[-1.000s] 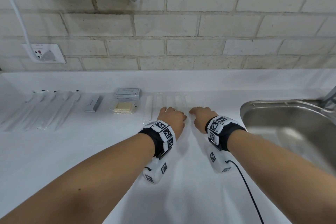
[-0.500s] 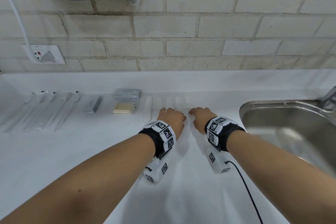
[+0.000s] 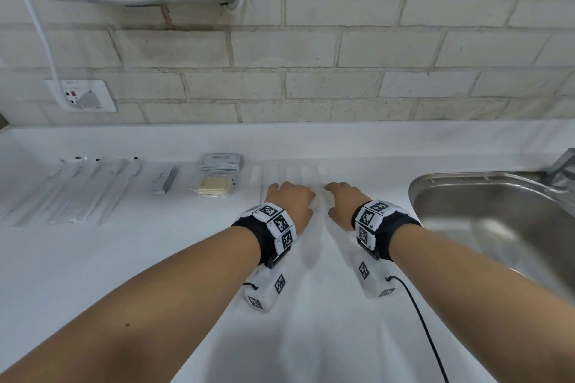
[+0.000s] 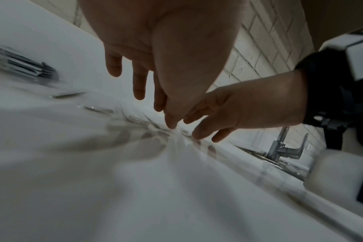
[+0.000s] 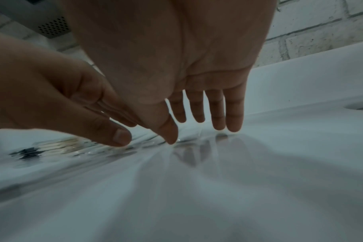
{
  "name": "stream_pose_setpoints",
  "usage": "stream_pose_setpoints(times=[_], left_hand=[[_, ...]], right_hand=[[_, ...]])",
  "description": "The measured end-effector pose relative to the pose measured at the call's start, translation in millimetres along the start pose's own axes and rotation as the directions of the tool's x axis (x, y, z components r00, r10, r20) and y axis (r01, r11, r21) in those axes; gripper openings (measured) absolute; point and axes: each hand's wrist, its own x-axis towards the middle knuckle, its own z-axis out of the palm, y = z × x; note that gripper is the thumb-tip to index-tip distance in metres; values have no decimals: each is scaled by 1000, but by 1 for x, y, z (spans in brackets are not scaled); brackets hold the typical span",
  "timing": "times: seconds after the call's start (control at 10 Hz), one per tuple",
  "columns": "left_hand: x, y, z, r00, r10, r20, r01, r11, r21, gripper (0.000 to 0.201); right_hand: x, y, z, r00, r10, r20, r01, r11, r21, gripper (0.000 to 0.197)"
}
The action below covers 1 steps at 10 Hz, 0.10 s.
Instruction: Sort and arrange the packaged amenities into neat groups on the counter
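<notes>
Both hands are seen at frame centre in the head view, palms down over a row of clear sleeves (image 3: pixel 287 176). Left hand (image 3: pixel 291 202): fingers straight, tips touching the sleeves, nothing grasped. Right hand (image 3: pixel 342 200): fingers extended, thumb and fingertips (image 5: pixel 219 126) on the film, nothing pinched. Other groups are laid out at centre left on the counter (image 3: pixel 155 252): long wrapped items (image 3: pixel 77 193), a grey box (image 3: pixel 161 179), a sachet stack (image 3: pixel 221 162) just behind a yellow pack (image 3: pixel 214 186). The sink (image 3: pixel 497 214) is seen at right.
</notes>
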Motion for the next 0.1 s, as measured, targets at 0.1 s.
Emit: stream_pose_setpoints(times=[0.1], left_hand=[[-10,-7,-11,998,0,-58,-4,997,-77,44]], right_hand=[[-8,-3,-4,998,12,-61,-12,1000,6,64]])
